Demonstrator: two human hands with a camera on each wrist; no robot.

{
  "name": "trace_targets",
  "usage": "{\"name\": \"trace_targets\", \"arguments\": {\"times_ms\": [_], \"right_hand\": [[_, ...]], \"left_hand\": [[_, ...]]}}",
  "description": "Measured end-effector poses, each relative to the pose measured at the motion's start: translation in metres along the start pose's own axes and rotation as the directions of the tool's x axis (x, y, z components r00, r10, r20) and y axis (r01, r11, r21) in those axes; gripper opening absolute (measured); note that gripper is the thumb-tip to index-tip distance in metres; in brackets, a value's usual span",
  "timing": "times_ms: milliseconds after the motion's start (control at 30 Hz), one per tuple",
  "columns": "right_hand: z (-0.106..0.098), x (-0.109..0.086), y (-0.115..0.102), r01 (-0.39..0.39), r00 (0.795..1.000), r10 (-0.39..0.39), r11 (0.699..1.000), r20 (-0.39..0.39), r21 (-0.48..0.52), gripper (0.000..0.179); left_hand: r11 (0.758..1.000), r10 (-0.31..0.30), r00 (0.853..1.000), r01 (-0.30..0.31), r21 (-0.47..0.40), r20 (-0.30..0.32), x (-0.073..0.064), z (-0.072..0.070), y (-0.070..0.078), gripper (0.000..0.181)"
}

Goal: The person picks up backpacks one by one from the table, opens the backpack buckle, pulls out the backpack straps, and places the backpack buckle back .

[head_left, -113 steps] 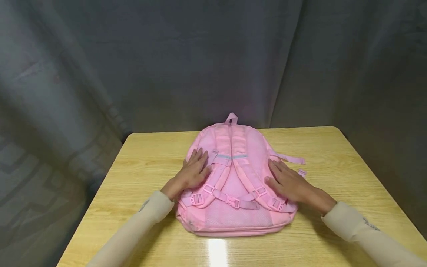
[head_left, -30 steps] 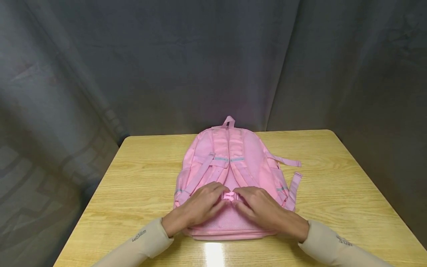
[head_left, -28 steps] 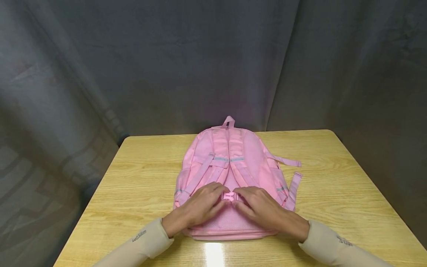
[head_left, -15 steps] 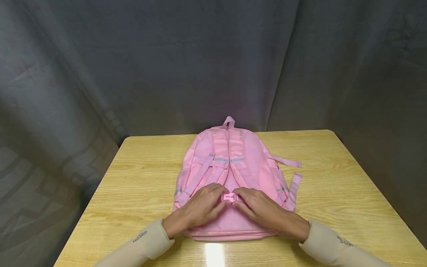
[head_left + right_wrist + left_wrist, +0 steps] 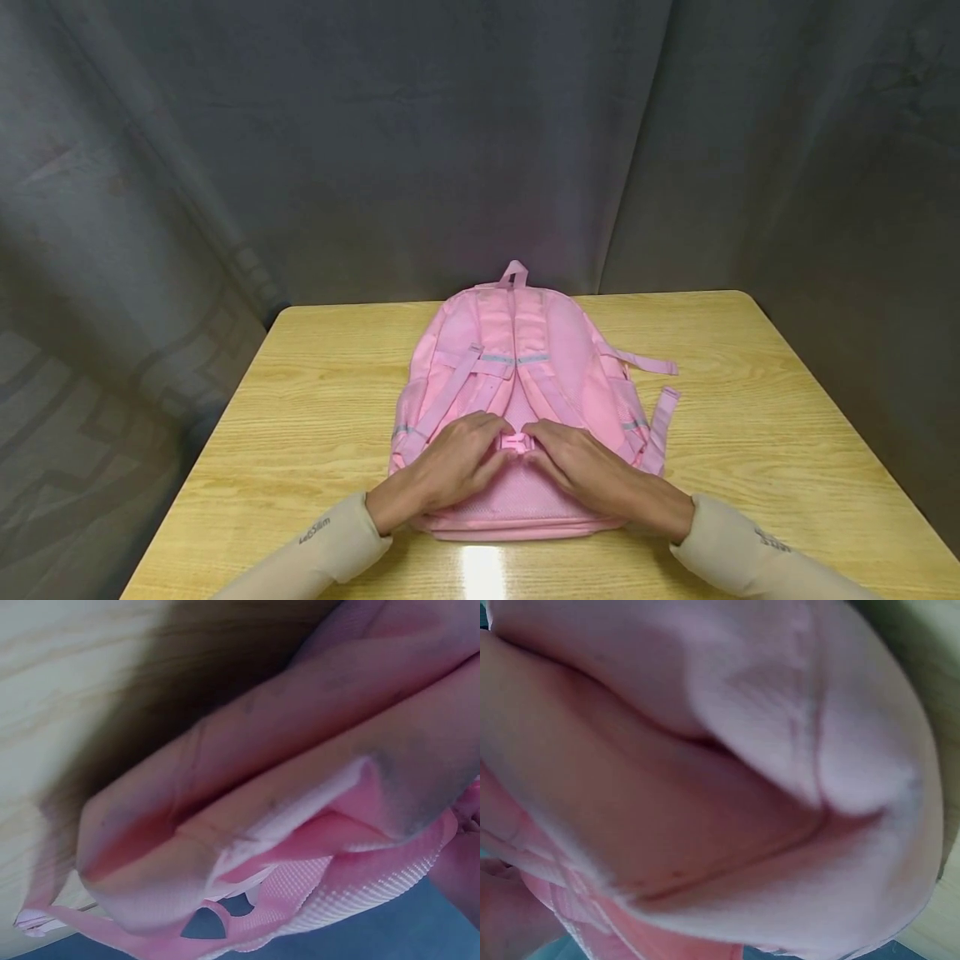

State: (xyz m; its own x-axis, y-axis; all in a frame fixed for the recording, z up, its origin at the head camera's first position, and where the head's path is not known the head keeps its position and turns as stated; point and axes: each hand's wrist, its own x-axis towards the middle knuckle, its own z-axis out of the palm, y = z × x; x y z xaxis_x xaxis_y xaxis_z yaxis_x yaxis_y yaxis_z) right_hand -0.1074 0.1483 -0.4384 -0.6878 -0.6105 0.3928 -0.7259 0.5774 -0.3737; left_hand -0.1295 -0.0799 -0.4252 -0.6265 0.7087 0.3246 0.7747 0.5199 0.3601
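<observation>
A pink backpack (image 5: 570, 333) lies on the table with its shoulder straps facing up and its top loop toward the curtain. Low on its middle is a pink side-release buckle (image 5: 514, 442) on the chest strap. My left hand (image 5: 457, 458) pinches the buckle's left end between thumb and fingers. From the other side my right hand (image 5: 588, 467) pinches its right end. The two buckle halves look joined. In the left wrist view, folded pink fabric (image 5: 705, 802) fills most of the picture. The right wrist view shows the bag's creased bottom side (image 5: 247, 765) close up.
A light wood table (image 5: 322, 375) carries the bag. Loose webbing strap ends (image 5: 660, 425) stick out over the table on the bag's right. A dark grey curtain (image 5: 450, 150) hangs behind the table and along both sides.
Several seconds ago both hands lay flat on the bag's sides; since then they have come together at the buckle and gripped it. Over the last second they barely move.
</observation>
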Motion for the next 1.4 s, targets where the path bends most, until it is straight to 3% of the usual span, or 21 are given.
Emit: {"name": "trace_targets", "arguments": {"times_ms": [967,1400], "right_hand": [[-0.0023,0.0002,-0.0011,-0.019,1.0,0.019,1.0,0.009,0.007,0.021],[-0.0058,-0.0027,0.0003,-0.027,1.0,0.027,1.0,0.009,-0.016,0.023]], "left_hand": [[0.999,-0.046,0.999,0.046,-0.016,-0.018,0.0002,-0.0036,0.0056,0.018],[0.997,-0.067,0.998,0.067,-0.04,-0.011,-0.0022,-0.0012,0.0003,0.017]]}}
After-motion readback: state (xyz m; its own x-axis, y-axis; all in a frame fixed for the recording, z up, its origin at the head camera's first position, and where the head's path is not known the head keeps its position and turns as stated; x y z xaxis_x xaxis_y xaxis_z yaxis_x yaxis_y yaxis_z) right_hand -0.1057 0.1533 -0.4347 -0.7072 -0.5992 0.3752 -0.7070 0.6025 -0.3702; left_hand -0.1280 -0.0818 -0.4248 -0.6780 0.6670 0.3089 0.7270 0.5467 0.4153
